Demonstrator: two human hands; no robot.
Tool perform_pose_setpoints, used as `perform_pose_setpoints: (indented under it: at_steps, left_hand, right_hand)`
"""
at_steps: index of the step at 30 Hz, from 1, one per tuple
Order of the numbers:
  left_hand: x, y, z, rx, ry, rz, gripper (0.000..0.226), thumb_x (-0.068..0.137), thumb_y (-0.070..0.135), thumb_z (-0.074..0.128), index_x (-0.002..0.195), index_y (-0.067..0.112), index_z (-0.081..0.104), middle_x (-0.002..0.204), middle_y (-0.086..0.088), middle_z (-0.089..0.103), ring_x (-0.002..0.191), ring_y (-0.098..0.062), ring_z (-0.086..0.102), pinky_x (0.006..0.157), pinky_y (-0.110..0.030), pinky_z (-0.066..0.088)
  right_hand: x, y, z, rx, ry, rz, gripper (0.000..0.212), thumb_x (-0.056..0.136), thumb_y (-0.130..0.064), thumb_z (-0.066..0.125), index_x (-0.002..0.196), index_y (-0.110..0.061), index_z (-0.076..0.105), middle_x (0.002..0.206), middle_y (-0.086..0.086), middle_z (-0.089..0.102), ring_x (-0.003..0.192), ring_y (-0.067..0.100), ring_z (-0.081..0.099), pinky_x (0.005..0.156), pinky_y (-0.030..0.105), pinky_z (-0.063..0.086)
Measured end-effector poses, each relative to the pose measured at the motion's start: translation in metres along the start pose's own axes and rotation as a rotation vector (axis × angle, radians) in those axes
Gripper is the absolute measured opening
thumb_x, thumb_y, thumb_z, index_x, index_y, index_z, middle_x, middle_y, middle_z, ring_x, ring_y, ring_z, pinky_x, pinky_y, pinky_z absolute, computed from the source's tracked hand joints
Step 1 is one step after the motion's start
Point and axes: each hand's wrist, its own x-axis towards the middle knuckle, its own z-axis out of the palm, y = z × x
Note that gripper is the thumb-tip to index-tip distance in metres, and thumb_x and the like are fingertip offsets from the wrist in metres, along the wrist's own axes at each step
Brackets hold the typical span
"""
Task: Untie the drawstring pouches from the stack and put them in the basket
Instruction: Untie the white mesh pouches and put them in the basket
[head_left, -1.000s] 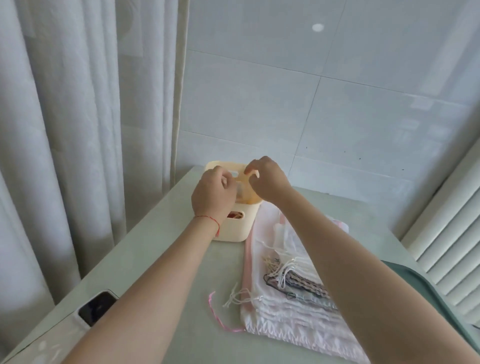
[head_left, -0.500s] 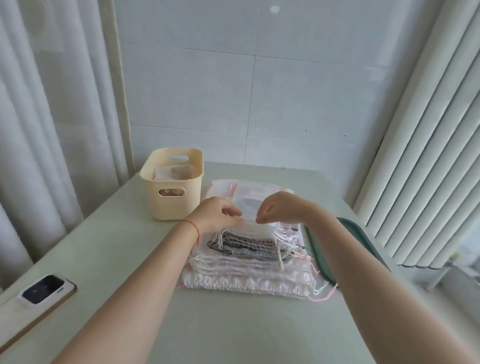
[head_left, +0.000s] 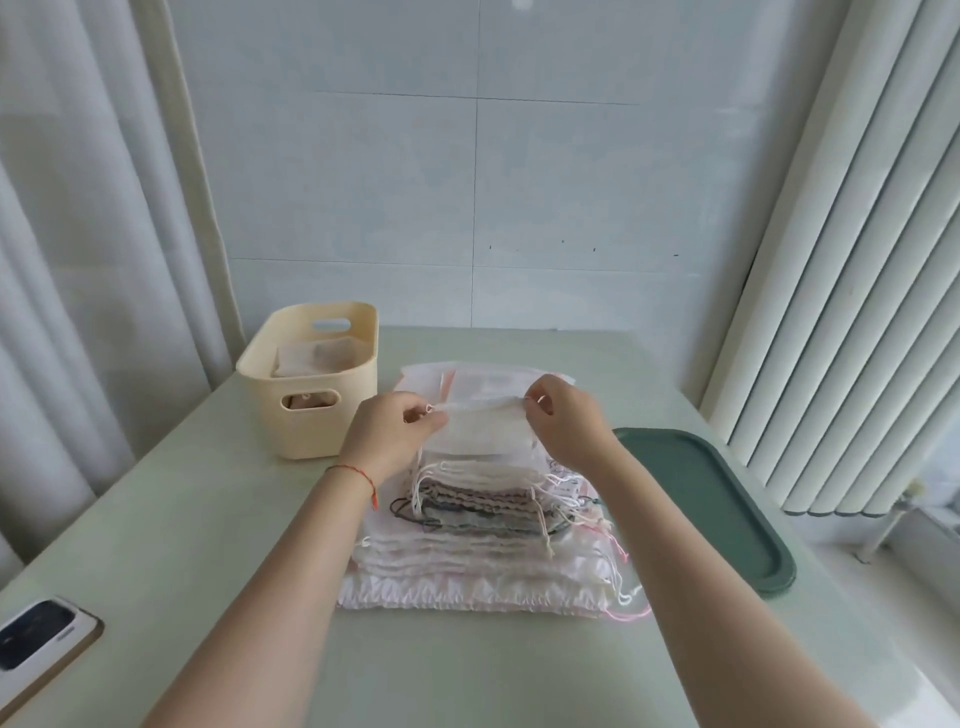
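Observation:
A stack of drawstring pouches (head_left: 483, 561), mostly white and pale pink with a few dark patterned ones, lies on the table in the middle. Just above its far part I hold a sheer white pouch (head_left: 485, 428) stretched between both hands. My left hand (head_left: 389, 436) pinches its left top corner and my right hand (head_left: 563, 428) pinches its right top corner. The cream basket (head_left: 311, 415) stands to the left of the stack, with a pale pouch (head_left: 317, 358) lying inside it.
A dark green tray (head_left: 727, 509) lies right of the stack near the table edge. A phone (head_left: 36, 636) rests at the near left corner. Curtains hang on the left, vertical blinds on the right, a tiled wall behind.
My hands left the basket, where a pouch now lies, and came back to the stack. They took hold of the top white pouch and have spread it wider apart.

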Motion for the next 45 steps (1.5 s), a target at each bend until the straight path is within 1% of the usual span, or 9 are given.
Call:
perform_pose_setpoints:
  at_steps: [7, 12, 18, 22, 25, 30, 34, 40, 45]
  left_hand:
    - [0.016, 0.0, 0.002, -0.223, 0.0, -0.073, 0.024, 0.096, 0.015, 0.056, 0.079, 0.002, 0.069, 0.057, -0.002, 0.06, 0.055, -0.017, 0.055, 0.069, -0.034, 0.051]
    - [0.02, -0.003, 0.001, -0.335, -0.063, -0.174, 0.02, 0.097, 0.014, 0.051, 0.096, 0.019, 0.07, 0.057, 0.014, 0.049, 0.054, -0.007, 0.043, 0.05, -0.024, 0.033]
    - [0.018, -0.007, -0.002, -0.294, -0.029, -0.24, 0.035, 0.089, 0.038, 0.064, 0.063, 0.014, 0.069, 0.053, 0.004, 0.062, 0.055, -0.011, 0.052, 0.06, -0.029, 0.042]
    - [0.017, -0.011, -0.008, -0.369, 0.002, -0.345, 0.033, 0.073, 0.036, 0.055, 0.049, 0.022, 0.039, 0.049, 0.001, 0.028, 0.047, -0.018, 0.024, 0.05, -0.03, 0.02]
    - [0.02, -0.01, -0.011, -0.55, -0.032, -0.378, 0.033, 0.076, 0.022, 0.051, 0.048, 0.023, 0.035, 0.048, 0.004, 0.025, 0.046, -0.016, 0.018, 0.042, -0.019, 0.013]
    - [0.017, 0.006, -0.008, -0.861, 0.005, -0.267, 0.056, 0.087, -0.003, 0.047, 0.035, 0.017, 0.053, 0.062, -0.006, 0.052, 0.069, -0.017, 0.053, 0.041, -0.019, 0.033]
    - [0.013, 0.022, -0.007, -1.127, -0.183, -0.238, 0.058, 0.095, 0.003, 0.042, 0.041, 0.013, 0.059, 0.075, -0.006, 0.068, 0.075, -0.017, 0.069, 0.047, -0.016, 0.046]
    - [0.012, 0.019, 0.008, -1.04, -0.254, -0.234, 0.021, 0.093, 0.027, 0.057, 0.085, 0.013, 0.071, 0.065, -0.001, 0.049, 0.054, -0.011, 0.045, 0.04, -0.019, 0.028]
    - [0.011, 0.017, 0.015, -0.798, -0.155, -0.205, 0.021, 0.097, 0.026, 0.058, 0.091, 0.013, 0.074, 0.053, -0.001, 0.024, 0.051, -0.008, 0.023, 0.042, -0.017, 0.021]
  right_hand:
    - [0.017, 0.004, 0.008, 0.199, 0.01, 0.112, 0.021, 0.091, -0.005, 0.046, 0.103, -0.016, 0.059, 0.084, 0.004, 0.065, 0.073, 0.016, 0.065, 0.07, 0.035, 0.052]
    - [0.017, 0.009, 0.002, 0.246, -0.034, 0.18, 0.025, 0.09, -0.005, 0.043, 0.097, -0.014, 0.065, 0.064, -0.003, 0.049, 0.047, 0.01, 0.04, 0.043, 0.019, 0.032]
    - [0.012, 0.013, -0.013, 0.244, -0.113, 0.235, 0.031, 0.088, -0.023, 0.051, 0.065, -0.008, 0.066, 0.057, 0.002, 0.042, 0.051, 0.017, 0.033, 0.047, 0.023, 0.027]
    - [0.015, 0.024, -0.017, 0.24, -0.003, 0.262, 0.039, 0.089, -0.023, 0.055, 0.057, -0.011, 0.035, 0.055, -0.002, 0.028, 0.052, 0.016, 0.024, 0.05, 0.028, 0.018]
    - [0.018, 0.023, -0.015, 0.271, 0.04, 0.279, 0.032, 0.094, -0.023, 0.052, 0.068, -0.015, 0.034, 0.062, -0.001, 0.034, 0.057, 0.016, 0.03, 0.052, 0.029, 0.023]
    - [0.017, 0.009, -0.01, 0.782, 0.008, 0.309, 0.023, 0.089, -0.012, 0.043, 0.066, -0.013, 0.042, 0.062, 0.004, 0.046, 0.061, 0.02, 0.037, 0.059, 0.031, 0.029]
    - [0.019, 0.002, -0.011, 1.016, 0.052, 0.306, 0.032, 0.088, -0.004, 0.047, 0.057, -0.012, 0.044, 0.061, 0.007, 0.052, 0.063, 0.022, 0.047, 0.062, 0.031, 0.038]
    - [0.017, -0.007, -0.011, 1.573, -0.052, 0.265, 0.036, 0.096, -0.01, 0.049, 0.06, -0.01, 0.043, 0.075, 0.016, 0.066, 0.082, 0.032, 0.067, 0.088, 0.039, 0.055]
    - [0.014, -0.02, 0.006, 1.551, -0.087, 0.278, 0.034, 0.096, -0.016, 0.051, 0.063, -0.009, 0.047, 0.058, 0.004, 0.042, 0.053, 0.021, 0.045, 0.06, 0.031, 0.044]
